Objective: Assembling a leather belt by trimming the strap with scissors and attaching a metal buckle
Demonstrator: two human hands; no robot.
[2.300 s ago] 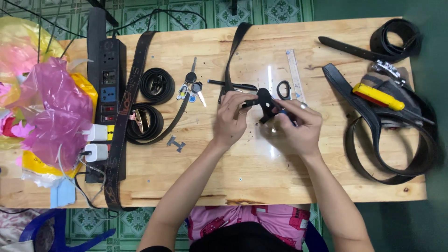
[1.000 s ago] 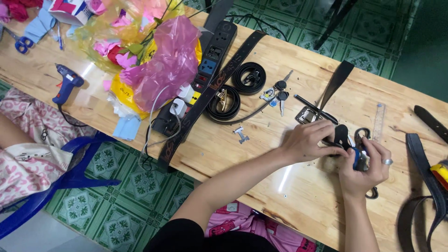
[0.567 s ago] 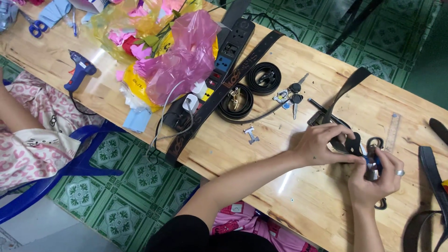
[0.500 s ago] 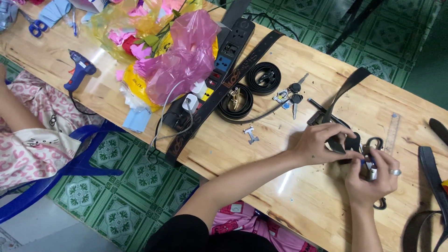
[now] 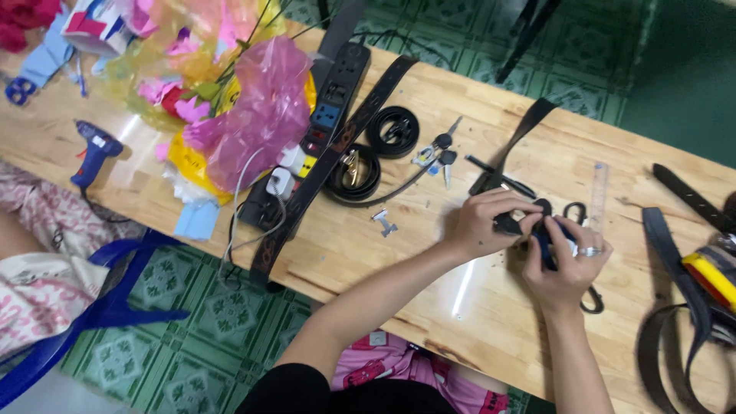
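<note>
My left hand (image 5: 483, 222) pinches the end of a black belt strap (image 5: 520, 138) that runs away from me across the wooden table (image 5: 383, 261). My right hand (image 5: 563, 264), with a ring on one finger, is closed on a small blue-handled tool (image 5: 546, 244) pressed against the strap end. Both hands meet at the same spot. Black scissors (image 5: 576, 211) lie partly hidden behind my right hand. What the tool's tip touches is hidden by my fingers.
Two coiled black belts (image 5: 392, 130), a key bunch (image 5: 437, 151), a small metal buckle part (image 5: 383, 223), a clear ruler (image 5: 597, 198), a black power strip (image 5: 326, 115) and a long patterned strap (image 5: 322, 172). Pink plastic bags (image 5: 261, 115) and a blue glue gun (image 5: 93, 149) lie left. More belts (image 5: 675, 337) lie right. Another person sits at left.
The view has swung left and tilted, showing more of the table's left end. My hands have stayed together on the strap end, with the right hand shifting slightly around the tool.
</note>
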